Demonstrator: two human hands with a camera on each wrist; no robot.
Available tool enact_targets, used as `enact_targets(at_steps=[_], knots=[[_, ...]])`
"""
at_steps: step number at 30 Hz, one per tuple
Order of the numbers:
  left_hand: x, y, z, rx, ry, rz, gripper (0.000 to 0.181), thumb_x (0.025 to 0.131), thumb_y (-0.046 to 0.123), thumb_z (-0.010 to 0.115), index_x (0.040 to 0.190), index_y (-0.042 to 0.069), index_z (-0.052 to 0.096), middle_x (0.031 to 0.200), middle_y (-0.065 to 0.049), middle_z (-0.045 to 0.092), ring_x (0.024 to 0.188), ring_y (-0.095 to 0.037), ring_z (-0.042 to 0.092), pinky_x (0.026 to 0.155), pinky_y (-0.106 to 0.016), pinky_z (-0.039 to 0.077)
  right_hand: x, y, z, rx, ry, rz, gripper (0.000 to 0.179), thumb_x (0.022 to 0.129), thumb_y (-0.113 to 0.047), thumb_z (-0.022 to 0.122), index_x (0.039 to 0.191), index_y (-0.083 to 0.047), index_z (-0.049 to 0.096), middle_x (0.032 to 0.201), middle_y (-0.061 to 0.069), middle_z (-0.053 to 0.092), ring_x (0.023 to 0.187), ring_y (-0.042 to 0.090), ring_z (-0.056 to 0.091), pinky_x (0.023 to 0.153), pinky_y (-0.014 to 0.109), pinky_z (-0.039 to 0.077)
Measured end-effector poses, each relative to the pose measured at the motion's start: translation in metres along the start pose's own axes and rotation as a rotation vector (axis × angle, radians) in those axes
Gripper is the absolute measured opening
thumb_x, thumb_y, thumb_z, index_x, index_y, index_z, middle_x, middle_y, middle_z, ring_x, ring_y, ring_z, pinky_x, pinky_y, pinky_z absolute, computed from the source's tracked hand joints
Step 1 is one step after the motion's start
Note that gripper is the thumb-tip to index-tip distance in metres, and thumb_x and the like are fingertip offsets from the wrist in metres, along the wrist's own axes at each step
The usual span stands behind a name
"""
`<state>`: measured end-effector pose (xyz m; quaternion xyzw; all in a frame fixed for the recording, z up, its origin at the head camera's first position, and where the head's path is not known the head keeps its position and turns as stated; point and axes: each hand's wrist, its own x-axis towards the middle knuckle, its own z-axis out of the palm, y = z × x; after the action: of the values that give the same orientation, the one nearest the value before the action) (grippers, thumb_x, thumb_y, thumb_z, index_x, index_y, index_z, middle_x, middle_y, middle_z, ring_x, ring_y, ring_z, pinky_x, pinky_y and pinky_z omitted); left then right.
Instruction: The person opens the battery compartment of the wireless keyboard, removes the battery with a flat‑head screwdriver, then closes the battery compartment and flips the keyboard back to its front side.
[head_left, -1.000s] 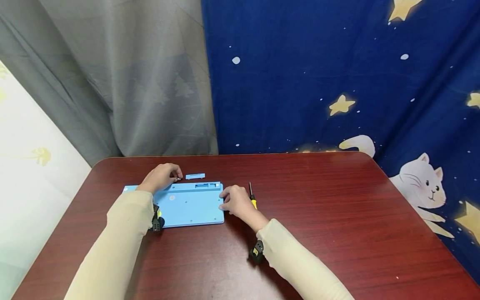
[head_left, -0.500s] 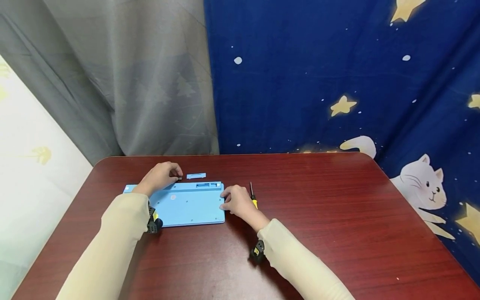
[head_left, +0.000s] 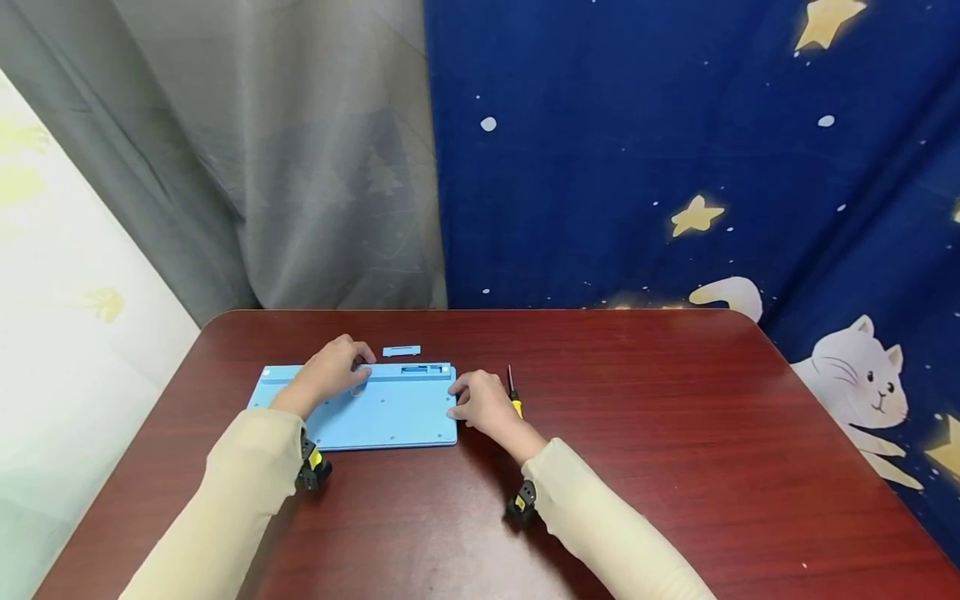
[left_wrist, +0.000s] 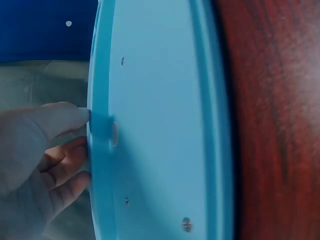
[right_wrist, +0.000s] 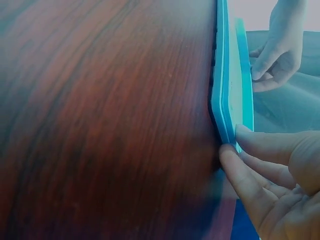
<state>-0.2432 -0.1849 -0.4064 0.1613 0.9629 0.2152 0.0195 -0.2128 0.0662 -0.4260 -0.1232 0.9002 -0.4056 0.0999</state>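
A light blue keyboard lies underside up on the table, with small screws and a round sticker showing. Its battery compartment stands uncovered near the far right corner. At the far long edge is my left hand, and in the left wrist view its thumb and curled fingers meet that edge. My right hand pinches the short right edge; in the right wrist view the thumb lies on the upper face and a finger is below. The small blue battery cover lies behind the keyboard.
A screwdriver with a yellow and black handle lies just beyond my right hand, partly hidden by it. The dark red wooden table reaches back to grey and blue curtains.
My left hand has come from behind the keyboard onto its far edge; a small metallic thing seen at its fingertips is now out of sight. My right hand keeps its hold.
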Motion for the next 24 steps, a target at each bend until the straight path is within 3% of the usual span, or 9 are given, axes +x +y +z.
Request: enact_targets(at_steps=[9, 16, 24], knots=[[-0.007, -0.006, 0.012, -0.184, 0.103, -0.067, 0.022, 0.083, 0.001, 0.064, 0.105, -0.004, 0.065, 0.102, -0.02, 0.051, 0.094, -0.031, 0.047, 0.081, -0.045, 0.045, 0.004, -0.002, -0.002, -0.028, -0.013, -0.019, 0.026, 0.077, -0.003, 0.073, 0.102, 0.0, 0.067, 0.085, 0.011, 0.065, 0.064, 0.013, 0.061, 0.055, 0.023, 0.049], [-0.007, -0.008, 0.014, -0.275, 0.087, -0.15, 0.024, 0.085, 0.004, 0.064, 0.108, -0.002, 0.065, 0.11, -0.022, 0.049, 0.099, -0.033, 0.045, 0.084, -0.046, 0.043, 0.012, -0.007, -0.012, -0.008, 0.007, -0.027, 0.02, 0.077, -0.001, 0.071, 0.097, 0.002, 0.067, 0.078, 0.008, 0.065, 0.055, 0.014, 0.061, 0.051, 0.024, 0.049], [-0.003, -0.008, 0.013, -0.294, 0.073, -0.179, 0.023, 0.085, 0.007, 0.064, 0.107, 0.0, 0.065, 0.109, -0.02, 0.049, 0.098, -0.032, 0.044, 0.084, -0.045, 0.043, 0.039, -0.014, -0.025, 0.011, 0.026, 0.003, 0.022, 0.08, -0.006, 0.069, 0.101, 0.0, 0.066, 0.075, 0.008, 0.065, 0.066, 0.029, 0.064, 0.05, 0.027, 0.049]])
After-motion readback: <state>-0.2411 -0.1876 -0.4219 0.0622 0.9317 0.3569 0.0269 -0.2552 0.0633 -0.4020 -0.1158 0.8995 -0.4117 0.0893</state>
